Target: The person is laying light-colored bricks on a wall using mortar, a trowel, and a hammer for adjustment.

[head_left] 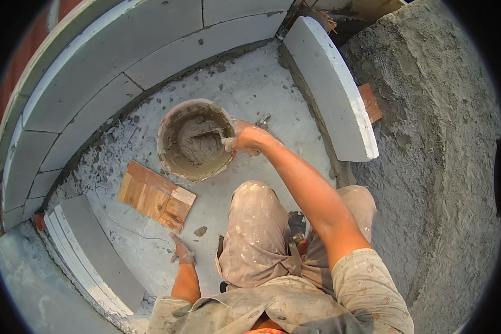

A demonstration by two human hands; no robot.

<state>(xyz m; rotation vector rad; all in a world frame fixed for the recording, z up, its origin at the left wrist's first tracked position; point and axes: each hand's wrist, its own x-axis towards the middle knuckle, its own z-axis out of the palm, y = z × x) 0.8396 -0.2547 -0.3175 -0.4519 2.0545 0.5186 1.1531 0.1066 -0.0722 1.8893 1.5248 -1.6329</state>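
My right hand [246, 138] is closed at the right rim of a round bucket [162, 142], gripping what appears to be a trowel [209, 133]. Its blade reaches into the wet grey mortar [193, 147] and is partly covered by it, so its full shape is hidden. Lower down, beside my left knee, my left hand [182, 251] hangs with its fingers apart and nothing in it. Just ahead of that hand lies a piece of wooden board [157, 196], streaked brown and tan, flat on the floor.
Pale block walls [114, 61] curve around the far and left sides. One long white block [331, 92] stands on mortar at the right, beside rough grey mortar ground [428, 145]. Several pale slabs [97, 250] lie at lower left. Crumbs of mortar dot the floor [250, 75].
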